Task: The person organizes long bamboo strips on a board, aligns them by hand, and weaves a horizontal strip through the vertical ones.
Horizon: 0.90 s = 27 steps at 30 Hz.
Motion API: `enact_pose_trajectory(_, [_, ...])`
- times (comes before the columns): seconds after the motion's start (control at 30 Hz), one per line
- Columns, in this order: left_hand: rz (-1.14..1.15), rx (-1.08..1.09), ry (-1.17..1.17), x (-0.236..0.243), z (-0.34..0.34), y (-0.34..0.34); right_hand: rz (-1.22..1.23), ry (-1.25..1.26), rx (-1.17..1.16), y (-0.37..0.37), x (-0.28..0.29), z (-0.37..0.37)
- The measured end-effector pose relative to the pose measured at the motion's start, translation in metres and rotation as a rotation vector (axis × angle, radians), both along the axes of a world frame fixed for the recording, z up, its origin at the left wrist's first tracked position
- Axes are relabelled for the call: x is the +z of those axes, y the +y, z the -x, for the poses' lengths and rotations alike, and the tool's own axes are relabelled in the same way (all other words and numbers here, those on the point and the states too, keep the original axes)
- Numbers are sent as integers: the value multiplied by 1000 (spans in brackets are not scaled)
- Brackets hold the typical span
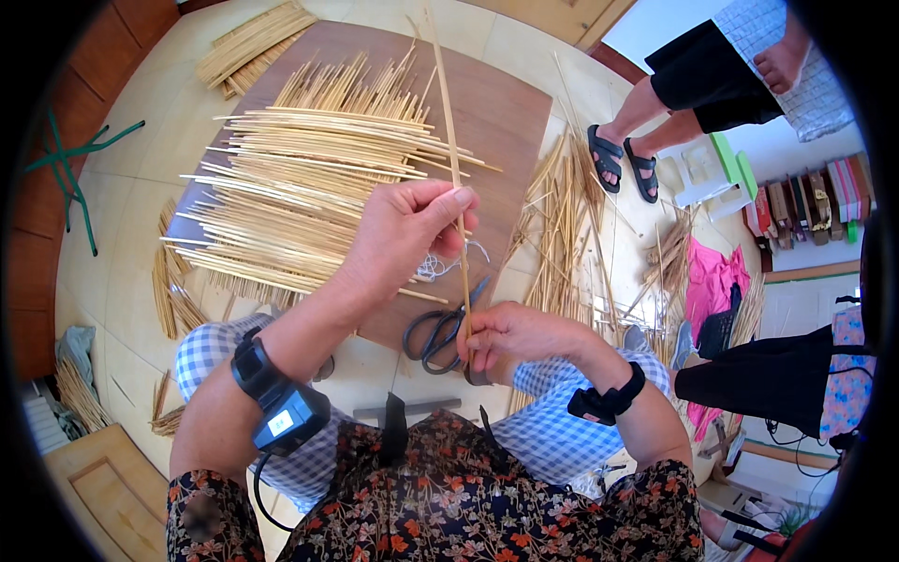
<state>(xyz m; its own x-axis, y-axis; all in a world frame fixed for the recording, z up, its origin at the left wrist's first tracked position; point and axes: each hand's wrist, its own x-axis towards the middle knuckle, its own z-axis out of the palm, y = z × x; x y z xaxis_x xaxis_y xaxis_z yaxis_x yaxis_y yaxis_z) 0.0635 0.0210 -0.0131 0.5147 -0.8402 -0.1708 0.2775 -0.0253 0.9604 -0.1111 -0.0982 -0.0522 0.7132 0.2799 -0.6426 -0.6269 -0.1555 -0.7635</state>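
Note:
A long, thin, pale straw stalk [445, 103] stands nearly upright before me, its top leaning slightly left. My left hand [398, 229] pinches it around the middle between thumb and fingers. Lower down, my right hand [520, 335] grips the stalk near its bottom end, with fingers closed. Beside the right hand lies a pair of dark-handled scissors [433, 339], at the near edge of a brown board [501, 117]. White string [435, 267] rests partly hidden behind my left hand. Crosswise rows of trimmed straw stalks [309, 192] cover much of the board.
Loose stalks [552, 225] lie on the tiled floor right of the board. A finished straw mat [253, 47] sits at the far left. Another person in black sandals [607, 159] stands at the far right, near a green-and-white stool [716, 169]. Pink cloth [712, 281] lies further right.

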Motion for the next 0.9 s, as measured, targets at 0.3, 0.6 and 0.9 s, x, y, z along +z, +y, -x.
enact_pose_trajectory(0.3, [-37,-33,-65,-8,1,0,6,-1,-156,10,4,-5])
enact_pose_trajectory(0.6, [1,28,-8,-2,-9,8,111,2,-74,1,-16,0])
enact_pose_trajectory(0.9, [55,109,-58,7,-18,9,277,10,-36,-15,-34,11])
